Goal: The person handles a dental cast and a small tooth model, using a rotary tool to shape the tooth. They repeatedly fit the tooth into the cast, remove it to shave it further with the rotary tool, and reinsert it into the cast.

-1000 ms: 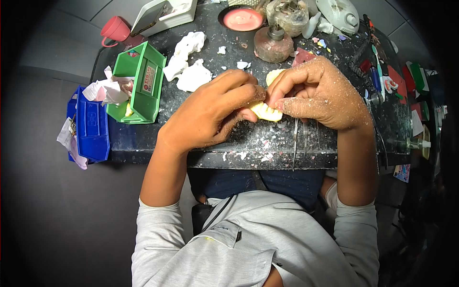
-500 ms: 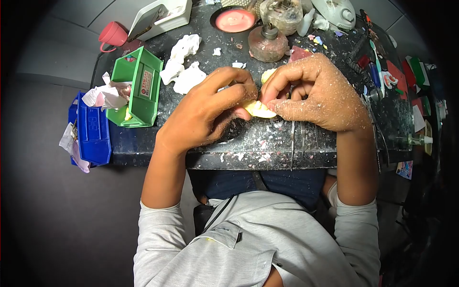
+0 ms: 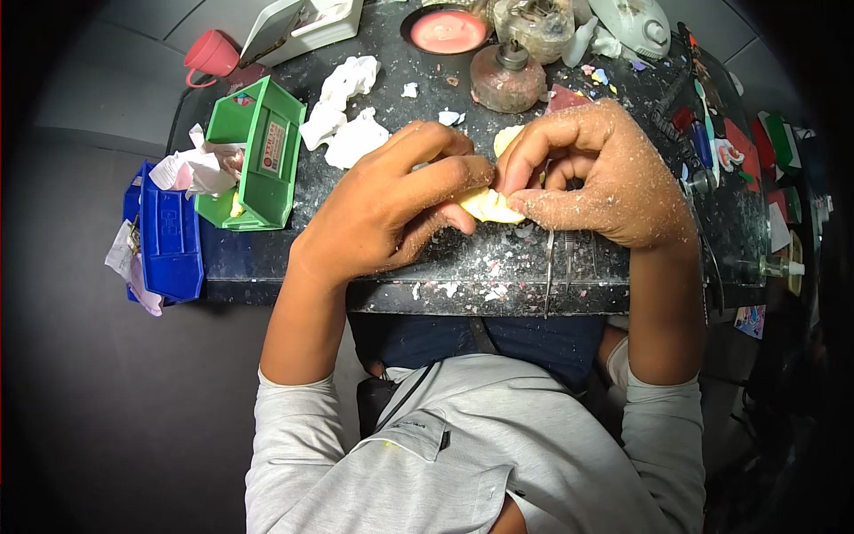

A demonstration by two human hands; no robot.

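Note:
A pale yellow dental cast (image 3: 491,207) with a row of tooth-like bumps is held just above the table's front part. My left hand (image 3: 387,200) closes on its left end, fingers curled over the top and thumb below. From the other side, my right hand (image 3: 609,182), dusted with white crumbs, pinches the right end between thumb and fingers. Much of the cast is hidden by the fingers. Behind my right fingers another yellow piece (image 3: 508,140) shows in part. Thin metal tools (image 3: 549,267) lie beneath my right hand, near the table edge.
Crumpled white tissue (image 3: 354,141), a green bin (image 3: 283,182) and a blue bin (image 3: 173,254) are at left. Behind my hands stand a spirit lamp (image 3: 509,86) and a dish of pink material (image 3: 449,33). A pink-and-white denture (image 3: 729,157) lies at right. Shavings litter the black table.
Both hands and the cast have shifted slightly right in view. My left thumb reaches a little further out under the cast. The grip is otherwise the same.

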